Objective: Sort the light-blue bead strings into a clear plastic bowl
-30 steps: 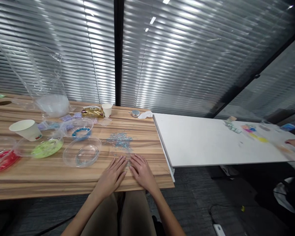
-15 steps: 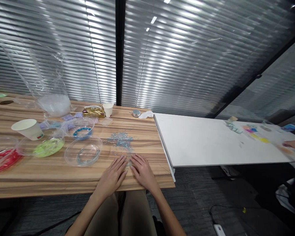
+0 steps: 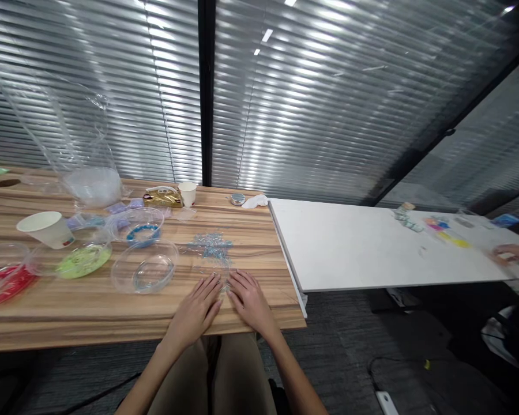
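Observation:
My left hand [image 3: 198, 306] lies flat on the wooden table, its fingers stretched forward. Beside it my right hand [image 3: 249, 300] rests flat too, with a narrow gap between the two. A few small clear-blue pieces show in that gap. Just beyond my fingertips spreads a loose pile of thin, clear and blue slivers [image 3: 214, 246], too small to name. Left of my hands stands a clear plastic bowl [image 3: 145, 268] with a little bluish material at its bottom. Behind it is another clear bowl with blue pieces [image 3: 143, 231].
Further left are a bowl with green pieces [image 3: 84, 260], one with red pieces [image 3: 6, 285] and a paper cup [image 3: 47, 229]. At the back stand a gold packet [image 3: 162, 197], a small cup [image 3: 187, 193] and a round tin [image 3: 237, 199]. Another person's hand [image 3: 514, 253] is over the white table [image 3: 341, 248].
The view has shifted very slightly. Both my hands stay flat in the same place, and the pile looks the same.

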